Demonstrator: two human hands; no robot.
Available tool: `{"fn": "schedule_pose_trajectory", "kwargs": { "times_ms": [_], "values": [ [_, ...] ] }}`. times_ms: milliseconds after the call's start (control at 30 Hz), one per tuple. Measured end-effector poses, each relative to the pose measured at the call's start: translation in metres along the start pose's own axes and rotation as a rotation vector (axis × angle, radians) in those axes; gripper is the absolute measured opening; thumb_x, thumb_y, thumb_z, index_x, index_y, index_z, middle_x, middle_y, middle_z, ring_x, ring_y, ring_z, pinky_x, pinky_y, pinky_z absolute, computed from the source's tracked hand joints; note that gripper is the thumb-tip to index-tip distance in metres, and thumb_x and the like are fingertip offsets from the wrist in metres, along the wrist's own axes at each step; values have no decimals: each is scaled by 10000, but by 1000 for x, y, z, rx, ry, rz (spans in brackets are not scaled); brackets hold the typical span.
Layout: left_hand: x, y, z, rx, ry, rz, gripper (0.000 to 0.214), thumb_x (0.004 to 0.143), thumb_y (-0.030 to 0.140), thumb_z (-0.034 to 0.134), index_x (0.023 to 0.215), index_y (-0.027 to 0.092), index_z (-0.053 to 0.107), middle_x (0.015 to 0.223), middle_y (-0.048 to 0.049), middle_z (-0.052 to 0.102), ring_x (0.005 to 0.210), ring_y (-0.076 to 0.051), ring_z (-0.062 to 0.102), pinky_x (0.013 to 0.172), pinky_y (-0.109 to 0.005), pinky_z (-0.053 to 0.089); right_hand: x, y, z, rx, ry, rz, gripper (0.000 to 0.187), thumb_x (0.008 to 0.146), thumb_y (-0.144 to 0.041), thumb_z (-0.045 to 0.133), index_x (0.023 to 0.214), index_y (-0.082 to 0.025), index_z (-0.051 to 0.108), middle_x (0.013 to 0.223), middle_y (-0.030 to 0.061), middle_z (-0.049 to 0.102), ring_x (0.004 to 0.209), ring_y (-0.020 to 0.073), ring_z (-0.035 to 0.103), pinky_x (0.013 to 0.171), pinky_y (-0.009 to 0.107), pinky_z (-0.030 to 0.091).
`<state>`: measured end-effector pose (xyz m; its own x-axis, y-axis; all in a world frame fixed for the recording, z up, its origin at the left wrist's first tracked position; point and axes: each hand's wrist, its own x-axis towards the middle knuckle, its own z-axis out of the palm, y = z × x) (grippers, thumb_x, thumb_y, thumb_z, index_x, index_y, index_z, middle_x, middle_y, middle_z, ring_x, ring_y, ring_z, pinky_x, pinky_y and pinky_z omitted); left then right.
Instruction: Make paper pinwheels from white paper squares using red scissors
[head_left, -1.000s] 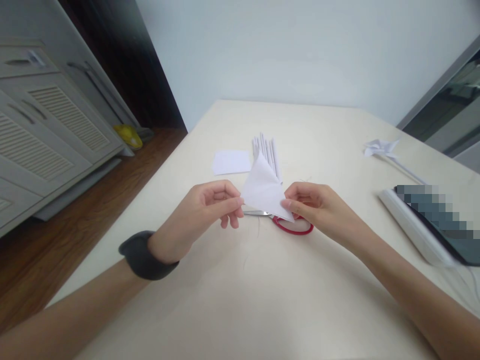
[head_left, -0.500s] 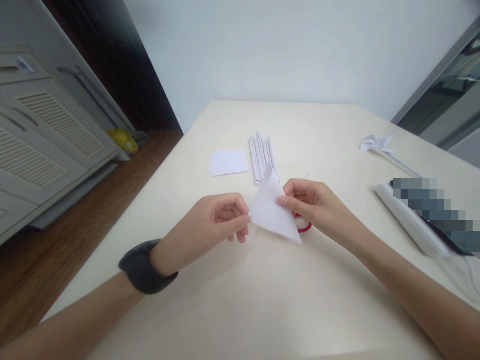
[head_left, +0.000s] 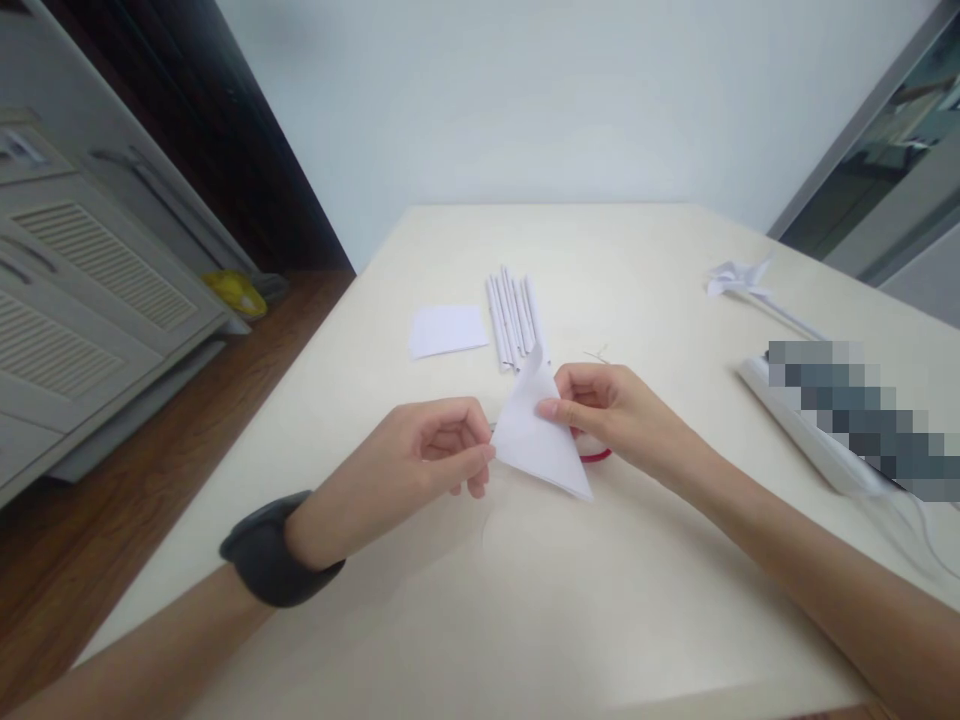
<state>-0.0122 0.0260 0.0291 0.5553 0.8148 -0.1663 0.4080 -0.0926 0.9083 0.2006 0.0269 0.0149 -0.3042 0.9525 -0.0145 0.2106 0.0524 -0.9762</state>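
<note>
head view: both hands are over the middle of a cream tabletop (head_left: 600, 600), each clamped on the same white paper triangle (head_left: 538, 445). the left hand (head_left: 420, 455) pinches the triangle's left corner between thumb and forefinger, its other fingers curled under. the right hand (head_left: 615, 420) pinches the upper right edge near the top point, thumb in front. the triangle is tilted, its top point away from the person and its longest tip pointing down and to the right, close above the tabletop; whether that tip touches the surface cannot be told. a dark wristband (head_left: 270, 555) sits on the left wrist.

just behind the triangle and under the right hand lies a pair of scissors, of which only part of a red handle (head_left: 598, 457) shows. beyond it, a bundle of rolled white paper sticks (head_left: 511, 315) lies side by side, and a small white sheet (head_left: 448, 330) lies flat just to their left. far right, a white paper pinwheel (head_left: 739, 280) lies on its stick. near the right edge rests a long white device (head_left: 795, 420), partly blurred out. off the tabletop to the left stand grey louvred cabinets (head_left: 90, 280), with a yellow object (head_left: 235, 293) on the wooden floor.
</note>
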Motion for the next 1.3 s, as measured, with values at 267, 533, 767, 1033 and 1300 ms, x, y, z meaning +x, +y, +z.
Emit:
{"fn": "schedule_pose_trajectory", "kwargs": {
  "times_ms": [267, 533, 767, 1033, 1300],
  "values": [
    [0, -1, -7, 1, 244, 86, 125, 812, 213, 545, 693, 182, 521, 648, 14, 605, 605, -108, 545, 551, -196, 434, -4, -4, 3, -25, -123, 131, 205, 738, -353, 622, 834, -172, 606, 732, 18, 605, 634, 128, 553, 576, 252, 421],
    [-1, 2, -4, 18, 342, 110, 92, 799, 248, 544, 731, 186, 539, 754, -4, 571, 672, -128, 529, 584, -215, 443, -8, -5, 14, -33, -11, 74, 191, 759, -356, 606, 768, -166, 620, 649, 5, 604, 574, 113, 554, 541, 234, 412],
    [1, -2, -7, -33, 336, 95, 118, 793, 283, 580, 726, 187, 563, 746, 12, 577, 678, -109, 520, 617, -194, 433, -8, -7, 14, -39, -57, 81, 201, 798, -351, 568, 721, -175, 627, 646, 8, 611, 578, 112, 547, 543, 225, 413],
    [1, -3, -9, -51, 339, 67, 116, 770, 292, 597, 709, 193, 598, 737, 5, 612, 678, -129, 555, 584, -205, 434, -8, -17, 10, -191, -5, 2, 366, 832, -437, 498, 588, -165, 498, 592, -4, 492, 535, 104, 461, 484, 230, 333],
    [-6, 2, -8, -182, 371, 103, 111, 782, 266, 603, 699, 193, 596, 668, 38, 559, 612, -88, 480, 564, -172, 402, -6, -9, 11, -179, -37, 2, 380, 815, -464, 513, 577, -170, 471, 546, -20, 447, 498, 98, 407, 459, 239, 277]
  ]
}}
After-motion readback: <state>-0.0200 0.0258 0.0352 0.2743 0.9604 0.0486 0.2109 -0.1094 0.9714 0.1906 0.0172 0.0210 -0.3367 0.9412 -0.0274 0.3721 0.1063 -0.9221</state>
